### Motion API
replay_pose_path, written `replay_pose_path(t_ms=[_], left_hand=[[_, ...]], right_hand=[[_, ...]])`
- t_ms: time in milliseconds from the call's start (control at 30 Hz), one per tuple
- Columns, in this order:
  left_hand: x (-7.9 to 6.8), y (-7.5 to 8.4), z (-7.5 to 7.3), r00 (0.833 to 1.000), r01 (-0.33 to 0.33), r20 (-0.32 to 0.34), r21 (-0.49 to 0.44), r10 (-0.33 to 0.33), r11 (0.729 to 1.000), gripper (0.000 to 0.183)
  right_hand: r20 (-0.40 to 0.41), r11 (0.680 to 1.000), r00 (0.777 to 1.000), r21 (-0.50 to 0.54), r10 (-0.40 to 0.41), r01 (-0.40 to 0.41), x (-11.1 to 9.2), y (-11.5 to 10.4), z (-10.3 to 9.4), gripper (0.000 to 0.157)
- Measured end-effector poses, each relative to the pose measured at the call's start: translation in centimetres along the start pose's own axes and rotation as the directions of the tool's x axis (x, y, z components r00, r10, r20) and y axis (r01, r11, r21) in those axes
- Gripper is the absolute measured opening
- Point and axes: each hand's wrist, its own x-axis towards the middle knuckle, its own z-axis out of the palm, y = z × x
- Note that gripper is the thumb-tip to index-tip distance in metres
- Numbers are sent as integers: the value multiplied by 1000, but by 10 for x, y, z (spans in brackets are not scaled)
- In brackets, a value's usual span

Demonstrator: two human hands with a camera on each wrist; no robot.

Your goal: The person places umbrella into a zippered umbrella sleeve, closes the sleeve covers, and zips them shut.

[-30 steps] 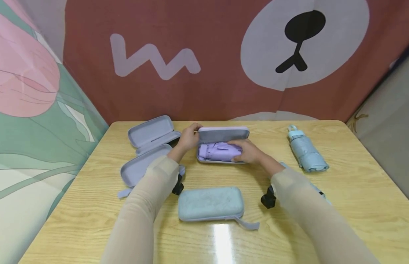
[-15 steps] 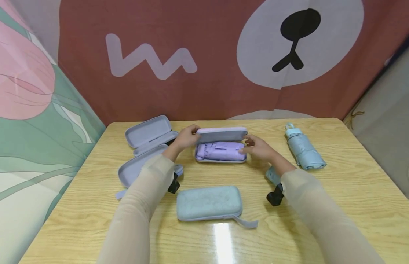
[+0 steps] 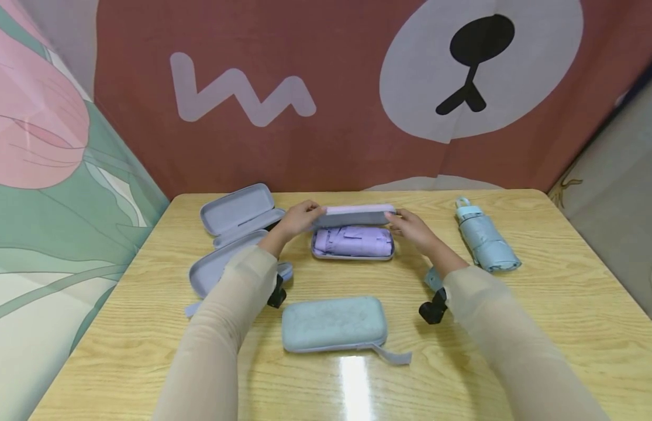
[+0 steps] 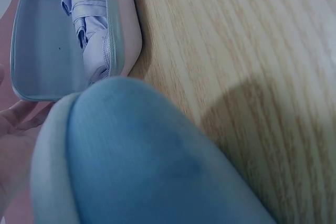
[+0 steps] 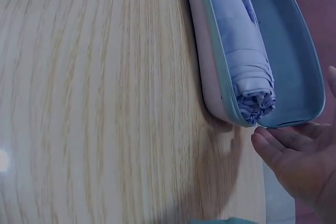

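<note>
In the head view, an open hard case [image 3: 352, 255] with a grey lining sits at the table's back centre. A folded lilac umbrella [image 3: 354, 241] lies inside it, and its gathered end shows in the right wrist view. The raised lid [image 3: 357, 217] leans back over the case. My left hand [image 3: 300, 221] grips the lid's left end, thumb at its front edge. My right hand [image 3: 412, 228] holds the lid's right corner; in the right wrist view its fingers [image 5: 294, 137] reach round the lid's end.
Two open lavender cases lie at the left, an upper one [image 3: 238, 209] and a lower one [image 3: 228, 263] partly behind my left sleeve. A closed light-blue case [image 3: 334, 323] is in front. A folded blue umbrella [image 3: 486, 240] lies right; another blue object [image 3: 433, 279] shows beside my right forearm.
My right hand has left the umbrella and moved back to the lid's right corner. The lid has tipped forward a little. My left hand has shifted slightly further onto the lid.
</note>
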Motion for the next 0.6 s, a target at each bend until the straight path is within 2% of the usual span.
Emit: replay_pose_path(t_ms=[133,267,367,600], left_hand=[[-1,0,0,1000,20,17,-53,-19,998,42],[-1,-1,-1,999,17,28,-57,-15,998,39],[-2,-3,-2,999,9,47,-33,-7,999,38],[-3,-8,-5,991,-8,137,1,8,1000,49]], right_hand=[[-45,995,999,102,5,-1,2,-1,3,62],[-75,986,997,168,26,-13,2,-2,4,62],[-88,985,995,174,39,-23,3,-3,6,61],[-99,994,993,92,70,-61,2,-3,5,57]])
